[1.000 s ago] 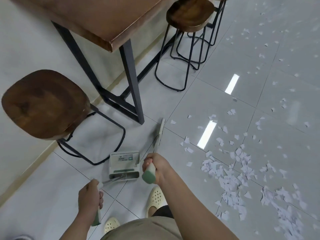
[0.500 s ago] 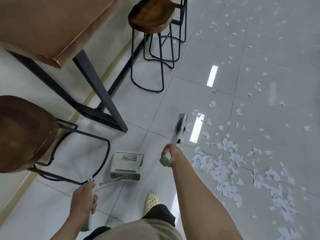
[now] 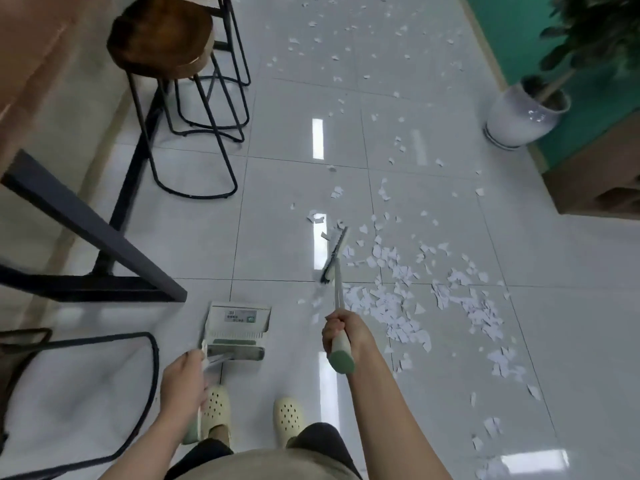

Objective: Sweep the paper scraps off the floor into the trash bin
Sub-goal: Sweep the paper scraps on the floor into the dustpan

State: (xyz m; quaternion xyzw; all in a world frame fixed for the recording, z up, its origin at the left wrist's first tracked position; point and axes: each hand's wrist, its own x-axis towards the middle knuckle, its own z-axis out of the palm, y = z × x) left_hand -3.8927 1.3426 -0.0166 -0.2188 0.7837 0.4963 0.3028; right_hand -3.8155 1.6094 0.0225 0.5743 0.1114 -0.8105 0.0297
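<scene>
White paper scraps (image 3: 398, 299) lie in a dense patch on the glossy tiled floor, right of centre, with thinner scatter reaching the far end. My right hand (image 3: 341, 332) grips the white, green-capped handle of a small broom (image 3: 335, 256), whose bristle head rests at the left edge of the patch. My left hand (image 3: 183, 382) grips the handle of a white dustpan (image 3: 239, 323), which stands on the floor in front of my feet, left of the broom. No trash bin is in view.
A wooden table with black metal legs (image 3: 90, 220) stands at the left. Wooden stools (image 3: 162, 39) stand beside it, and a stool's black base ring (image 3: 104, 400) lies at the lower left. A white plant pot (image 3: 519, 116) and a wooden cabinet (image 3: 595, 174) are at the right.
The view has swung right, bringing the plant pot and cabinet into sight. The broom head has moved right, from near the table leg to the edge of the scrap patch.
</scene>
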